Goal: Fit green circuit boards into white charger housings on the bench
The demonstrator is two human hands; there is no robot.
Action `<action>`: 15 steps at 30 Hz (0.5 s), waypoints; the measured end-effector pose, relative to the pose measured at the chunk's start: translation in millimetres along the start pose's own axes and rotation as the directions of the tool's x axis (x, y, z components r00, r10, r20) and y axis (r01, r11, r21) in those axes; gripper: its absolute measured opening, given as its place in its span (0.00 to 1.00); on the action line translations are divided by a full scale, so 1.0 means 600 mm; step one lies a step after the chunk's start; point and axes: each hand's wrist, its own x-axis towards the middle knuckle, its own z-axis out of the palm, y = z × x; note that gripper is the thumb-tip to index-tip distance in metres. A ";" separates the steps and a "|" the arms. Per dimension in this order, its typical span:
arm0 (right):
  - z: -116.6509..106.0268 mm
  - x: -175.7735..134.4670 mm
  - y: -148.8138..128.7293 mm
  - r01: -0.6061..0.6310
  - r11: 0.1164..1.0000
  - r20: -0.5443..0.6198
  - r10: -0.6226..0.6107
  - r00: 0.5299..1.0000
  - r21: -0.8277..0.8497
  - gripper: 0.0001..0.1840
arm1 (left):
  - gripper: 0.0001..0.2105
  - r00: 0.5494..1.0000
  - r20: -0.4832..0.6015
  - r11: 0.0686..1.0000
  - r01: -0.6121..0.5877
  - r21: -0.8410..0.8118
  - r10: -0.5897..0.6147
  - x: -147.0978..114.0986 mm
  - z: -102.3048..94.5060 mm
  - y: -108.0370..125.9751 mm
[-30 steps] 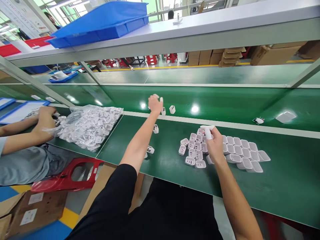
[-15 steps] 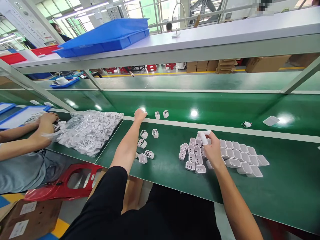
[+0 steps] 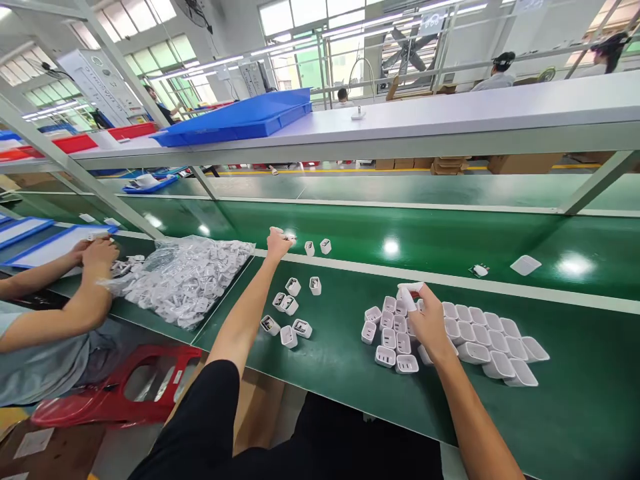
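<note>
Head view: cases [image 3: 465,332] (white) flank right hand [image 3: 425,319].

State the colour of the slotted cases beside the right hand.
White; the slotted cases show best in the head view.

Bag [image 3: 193,280] left of casings [image 3: 466,332]

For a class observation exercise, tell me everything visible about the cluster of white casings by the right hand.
The cluster of white casings lies on the green worktop. They are small rounded boxes, apparently plastic, mostly packed in close rows; a few at the left sit at angles. Those at left show dark slots; those at right look plain. The right hand hides part of the middle; contact is unclear.
</note>
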 end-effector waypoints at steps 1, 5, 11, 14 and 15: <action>0.000 -0.001 0.000 0.013 1.000 0.004 -0.013 1.000 -0.002 0.16 | 0.28 0.999 0.011 0.998 -0.052 -0.035 0.052 -0.012 -0.011 0.008; 0.007 -0.010 -0.008 0.076 0.997 0.061 -0.076 0.995 0.007 0.13 | 0.32 0.940 0.123 0.940 -0.295 -0.174 0.318 -0.107 -0.020 0.050; 0.022 -0.019 -0.021 0.170 0.984 0.210 -0.177 0.962 0.047 0.21 | 0.22 0.574 0.411 0.706 -0.566 -0.425 0.708 -0.294 0.032 0.130; 0.021 -0.017 -0.021 0.180 0.982 0.250 -0.188 0.950 0.056 0.23 | 0.19 0.441 0.445 0.625 -0.603 -0.496 0.779 -0.339 0.052 0.170; 0.019 -0.016 -0.021 0.175 0.983 0.252 -0.184 0.950 0.058 0.22 | 0.20 0.427 0.451 0.619 -0.597 -0.510 0.784 -0.346 0.056 0.183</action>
